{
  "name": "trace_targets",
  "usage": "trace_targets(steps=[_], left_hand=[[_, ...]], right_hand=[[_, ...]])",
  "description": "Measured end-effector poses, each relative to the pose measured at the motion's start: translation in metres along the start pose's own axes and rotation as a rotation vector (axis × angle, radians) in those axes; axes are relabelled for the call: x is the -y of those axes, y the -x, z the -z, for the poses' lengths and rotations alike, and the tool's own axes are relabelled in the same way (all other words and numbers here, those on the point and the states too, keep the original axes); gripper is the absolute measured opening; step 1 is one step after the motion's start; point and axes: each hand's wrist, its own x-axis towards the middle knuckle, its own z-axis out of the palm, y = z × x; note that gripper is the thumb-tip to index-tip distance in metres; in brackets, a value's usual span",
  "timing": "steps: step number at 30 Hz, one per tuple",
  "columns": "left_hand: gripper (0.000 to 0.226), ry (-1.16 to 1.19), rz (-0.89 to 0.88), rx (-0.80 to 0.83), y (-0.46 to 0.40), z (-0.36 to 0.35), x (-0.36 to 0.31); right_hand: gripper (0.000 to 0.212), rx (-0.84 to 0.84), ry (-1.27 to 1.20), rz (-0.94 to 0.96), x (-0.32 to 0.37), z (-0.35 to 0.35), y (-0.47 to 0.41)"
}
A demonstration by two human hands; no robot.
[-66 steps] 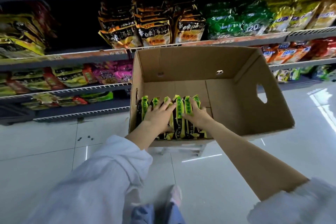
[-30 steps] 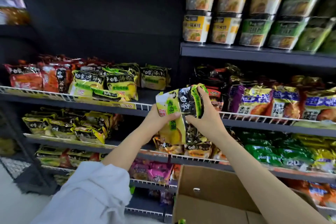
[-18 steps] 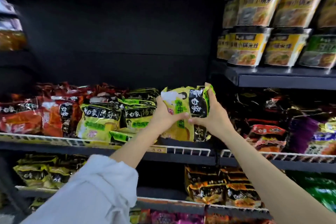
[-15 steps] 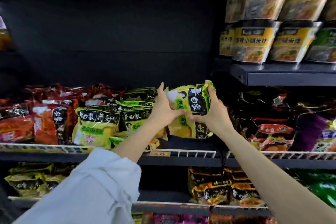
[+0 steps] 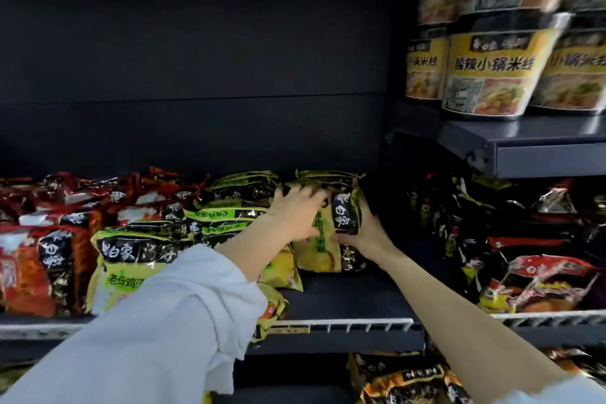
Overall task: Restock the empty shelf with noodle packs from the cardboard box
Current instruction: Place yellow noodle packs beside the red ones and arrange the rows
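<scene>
Noodle packs (image 5: 328,233), clamped between left hand (image 5: 296,213) and right hand (image 5: 364,233), may be toppled forward if released unsupported.

Left hand (image 5: 295,213) hides the noodle pack's (image 5: 331,233) face; cups (image 5: 492,75) blurred.

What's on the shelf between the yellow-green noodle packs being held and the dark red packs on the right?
Nothing: the head view shows bare dark shelf between the yellow-green packs and dark red packs.

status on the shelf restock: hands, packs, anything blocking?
Left hand and right hand both clamped on yellow noodle packs, packs down at shelf rear. Bare deck in front, nothing blocking.
</scene>
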Motion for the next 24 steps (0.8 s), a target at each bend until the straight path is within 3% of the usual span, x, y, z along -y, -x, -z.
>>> trace_targets(steps=[2, 7, 13, 16, 21, 24], left_hand=[[0.088, -0.004, 0.016, 0.088, -0.006, -0.006, 0.001], [0.089, 0.030, 0.029, 0.066, -0.009, -0.005, 0.001], [0.078, 0.235, 0.112, 0.095, -0.013, 0.003, 0.002], [0.072, 0.372, 0.122, 0.057, -0.008, 0.010, -0.003], [0.042, 0.563, 0.110, -0.081, 0.037, 0.036, -0.029], [0.029, 0.512, 0.101, -0.173, 0.077, 0.045, -0.049]], right_hand=[[0.113, -0.006, 0.150, -0.054, -0.004, 0.000, -0.009], [0.130, -0.144, 0.402, 0.126, 0.010, 0.003, -0.015], [0.122, -0.074, 0.329, 0.113, 0.018, 0.003, -0.009], [0.102, -0.098, 0.246, 0.121, 0.026, 0.011, 0.004], [0.034, -0.206, 0.185, 0.207, 0.043, 0.027, 0.046], [0.025, -0.243, 0.160, 0.256, 0.051, 0.036, 0.085]])
